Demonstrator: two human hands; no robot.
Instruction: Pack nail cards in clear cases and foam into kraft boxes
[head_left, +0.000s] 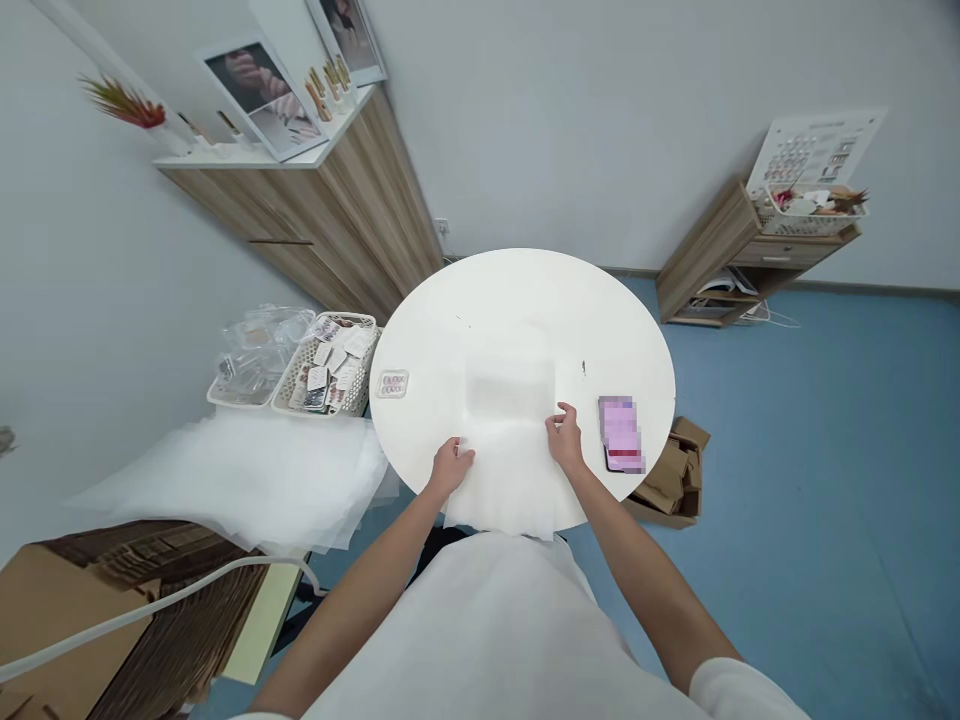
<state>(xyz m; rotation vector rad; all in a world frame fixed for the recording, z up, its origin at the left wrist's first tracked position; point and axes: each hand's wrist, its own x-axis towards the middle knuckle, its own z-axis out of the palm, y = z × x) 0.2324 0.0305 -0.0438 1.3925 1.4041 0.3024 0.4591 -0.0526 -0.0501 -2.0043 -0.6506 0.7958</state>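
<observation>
A thin, translucent white packing sheet (504,480) lies on the round white table (517,290) in front of me and hangs over its near edge. Its far part is a greyer, denser rectangle (510,390), which looks like folded layers or something flat underneath; I cannot tell which. My left hand (451,466) pinches the sheet's left edge with thumb and fingers. At the right edge, close to the corner of the grey rectangle, my right hand (565,436) grips the sheet with curled fingers. The exact contact of the right fingertips is hard to make out.
A phone (621,435) rests on the table's right, a small clear case (392,384) on its left. Left of the table are a basket of cards (330,365), clear plastic packaging (259,350) and stacked white sheets (255,475). A cardboard box (671,480) stands on the floor at right.
</observation>
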